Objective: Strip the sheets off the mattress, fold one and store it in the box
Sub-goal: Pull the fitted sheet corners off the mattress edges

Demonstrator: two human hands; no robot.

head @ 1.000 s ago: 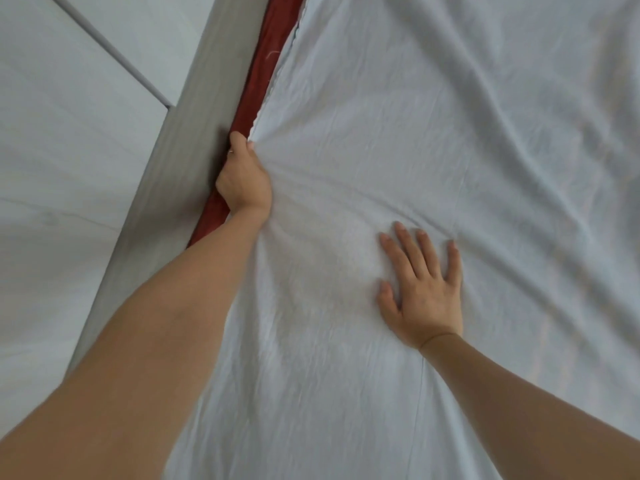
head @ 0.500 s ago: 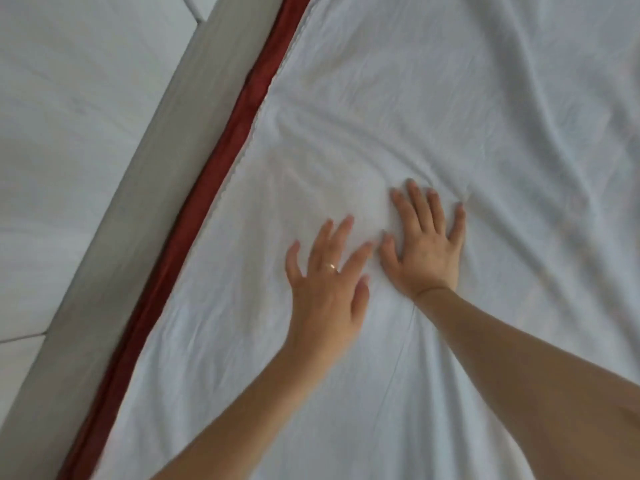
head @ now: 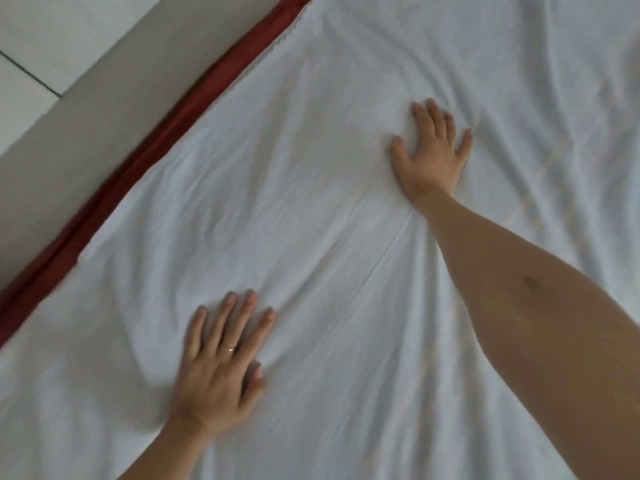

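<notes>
A white wrinkled fabric sheet [head: 311, 202] lies spread over the bed and fills most of the view, from the near edge to the far right. Its left border is a small scalloped hem [head: 277, 46] that runs diagonally from the near left to the far middle. Just beside that hem, on its left, a dark red fabric band [head: 138, 168] shows along the whole edge; whether it is the mattress cover or a second sheet cannot be told. Left of the band runs a pale grey flat bed frame rail [head: 86, 133], and beyond it, at the far left, are light grey floor tiles [head: 52, 29] with a dark joint between them.

The left hand [head: 221, 362] lies palm down on the sheet at the near middle, fingers [head: 242, 317] straight and spread wide, holding nothing. A thin gold ring [head: 231, 348] sits on one of its fingers. This hand looks slightly blurred.

The right hand [head: 433, 150] is flat on the sheet farther away and to the right, well apart from the left hand, its fingers [head: 436, 116] also straight and fanned, gripping nothing. Creases radiate around it.

A thin straight seam line [head: 363, 282] in the sheet runs from the right wrist toward the near middle, passing between the two hands.
</notes>
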